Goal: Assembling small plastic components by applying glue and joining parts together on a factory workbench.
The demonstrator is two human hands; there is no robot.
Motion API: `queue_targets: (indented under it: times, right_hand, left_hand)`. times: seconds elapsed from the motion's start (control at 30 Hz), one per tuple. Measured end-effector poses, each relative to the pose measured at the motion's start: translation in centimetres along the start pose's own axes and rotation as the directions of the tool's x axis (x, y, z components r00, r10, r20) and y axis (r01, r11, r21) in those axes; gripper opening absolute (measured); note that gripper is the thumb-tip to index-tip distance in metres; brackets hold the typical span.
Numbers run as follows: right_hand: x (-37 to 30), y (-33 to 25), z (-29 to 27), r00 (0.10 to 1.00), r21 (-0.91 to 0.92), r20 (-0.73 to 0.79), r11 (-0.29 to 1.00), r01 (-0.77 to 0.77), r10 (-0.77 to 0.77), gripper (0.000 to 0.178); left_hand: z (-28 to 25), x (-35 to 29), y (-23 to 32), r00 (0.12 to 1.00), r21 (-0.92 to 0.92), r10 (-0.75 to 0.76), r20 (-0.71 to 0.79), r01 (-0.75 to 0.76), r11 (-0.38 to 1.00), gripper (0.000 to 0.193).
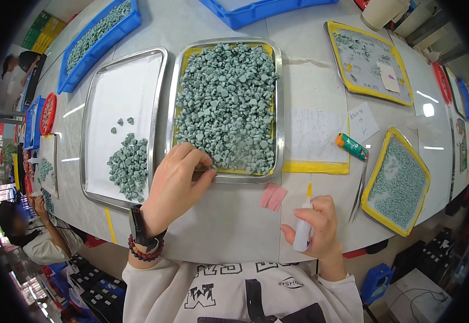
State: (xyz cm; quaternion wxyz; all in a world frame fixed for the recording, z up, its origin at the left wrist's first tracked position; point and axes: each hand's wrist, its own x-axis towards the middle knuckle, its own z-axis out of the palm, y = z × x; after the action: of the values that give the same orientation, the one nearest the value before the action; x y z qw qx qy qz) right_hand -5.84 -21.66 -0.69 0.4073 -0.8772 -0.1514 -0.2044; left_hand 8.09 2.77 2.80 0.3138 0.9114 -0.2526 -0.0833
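Holds left hand nearly closed at the near edge of metal tray, with green stones just beyond; cannot tell whether pinching one. Grips white bottle in curled right hand, with pink scrap ahead and leftward.

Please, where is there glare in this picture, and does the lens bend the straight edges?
Throughout the head view: white streaks glare on the table toward left and right, plus a round bright spot at right; the blue tray at top centre looks bent, and the corners are black; the left hand and right hand look fairly sharp.
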Motion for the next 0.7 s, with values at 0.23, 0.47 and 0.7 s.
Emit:
queue_targets:
  times: [0.23,0.47,0.7]
  right_hand:
    - [-0.2,-0.6,-1.1,0.996,-0.049,-0.083,0.999,0.019,-0.023,0.052]
    - [-1.2,-1.9,-2.5,0.983,0.156,-0.172,0.983,0.094,-0.067,0.044]
    - [1.6,-3.1,0.3,0.984,0.336,-0.177,0.939,0.079,-0.02,0.051]
  left_hand:
    - [1.0,-0.7,0.2,0.998,-0.135,0.058,-0.039,-0.062,0.989,0.015]
    - [1.1,-2.5,4.0,0.992,-0.752,0.103,0.066,-0.019,0.659,0.02]
    - [4.2,-3.3,3.7,0.811,-0.815,-0.112,0.574,0.552,-0.174,0.016]
